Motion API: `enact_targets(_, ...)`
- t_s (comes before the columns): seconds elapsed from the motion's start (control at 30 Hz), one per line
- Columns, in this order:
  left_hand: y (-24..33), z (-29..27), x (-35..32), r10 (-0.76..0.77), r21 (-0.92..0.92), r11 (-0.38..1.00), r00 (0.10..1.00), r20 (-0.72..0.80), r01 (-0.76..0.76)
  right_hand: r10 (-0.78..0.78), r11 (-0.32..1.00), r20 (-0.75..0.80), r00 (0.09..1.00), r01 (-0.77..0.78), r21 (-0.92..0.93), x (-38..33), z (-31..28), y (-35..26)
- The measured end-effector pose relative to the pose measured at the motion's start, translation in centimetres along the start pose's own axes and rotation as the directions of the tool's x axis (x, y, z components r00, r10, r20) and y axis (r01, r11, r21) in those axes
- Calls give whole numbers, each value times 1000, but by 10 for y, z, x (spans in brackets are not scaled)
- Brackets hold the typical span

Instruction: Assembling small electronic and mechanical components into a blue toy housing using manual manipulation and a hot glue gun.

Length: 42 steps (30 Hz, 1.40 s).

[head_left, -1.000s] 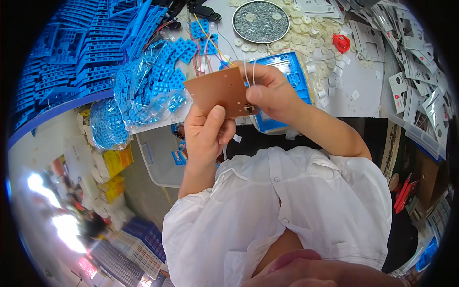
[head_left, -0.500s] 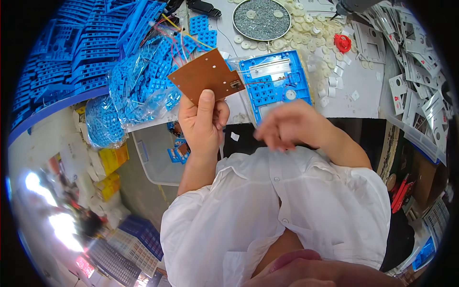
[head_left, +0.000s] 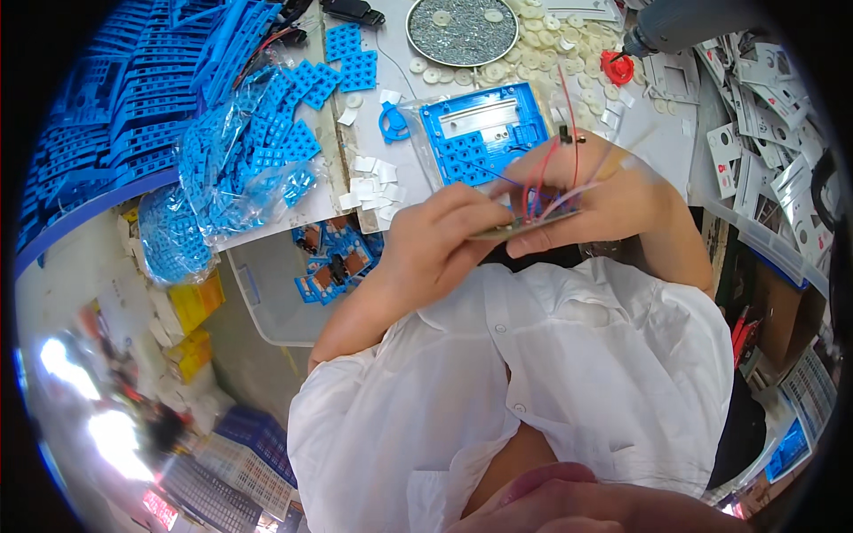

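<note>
In front of my chest I hold a circuit board (head_left: 553, 213), tilted nearly edge-on, with thin red, pink and blue wires rising from it. My left hand (head_left: 440, 233) is closed on its left edge. My right hand (head_left: 613, 197) grips the right part, thumb along the near edge, and its other fingers are partly hidden behind the wires. Just beyond my hands, a blue plastic housing (head_left: 433, 122) lies on the table, with square blue key pieces (head_left: 462, 158) and a metal strip in it. My right hand covers its near right corner.
Blue plastic parts (head_left: 164, 89) pile up at the left, some bagged. An open bin (head_left: 267, 306) below the table holds blue assemblies. A round tray of small metal pieces (head_left: 462, 31), pale discs (head_left: 542, 53), a red ring (head_left: 616, 67) and a grey tool (head_left: 684, 27) are farther off. White panels (head_left: 773, 115) fill the right.
The board has moved right and down and turned from face-on to nearly edge-on. My right hand has come up and taken hold of it. The wires now point up between my hands.
</note>
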State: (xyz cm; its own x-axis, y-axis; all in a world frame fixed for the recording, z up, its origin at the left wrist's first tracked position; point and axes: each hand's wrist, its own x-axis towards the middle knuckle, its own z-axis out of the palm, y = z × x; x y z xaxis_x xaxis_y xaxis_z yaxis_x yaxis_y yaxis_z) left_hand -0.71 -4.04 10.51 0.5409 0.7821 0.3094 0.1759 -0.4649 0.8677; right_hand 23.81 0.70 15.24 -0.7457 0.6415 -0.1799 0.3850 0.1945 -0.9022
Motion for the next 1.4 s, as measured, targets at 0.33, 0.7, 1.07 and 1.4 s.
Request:
enact_targets(0.33,10,3,-2,-105,-15,994,993,-50,104,-193,909,-184,964,246,335,-14,20,26)
enact_targets(0.7,12,2,-10,-499,-290,771,821,277,566,-271,859,23,962,231,457,-6,9,44)
enact_targets(1.07,1,15,-24,-487,-690,67,627,608,721,207,962,-75,975,-189,196,2,-5,26)
enact_targets(1.4,-7,20,-61,-603,-814,5,651,461,581,211,976,49,976,-213,37,65,3,59)
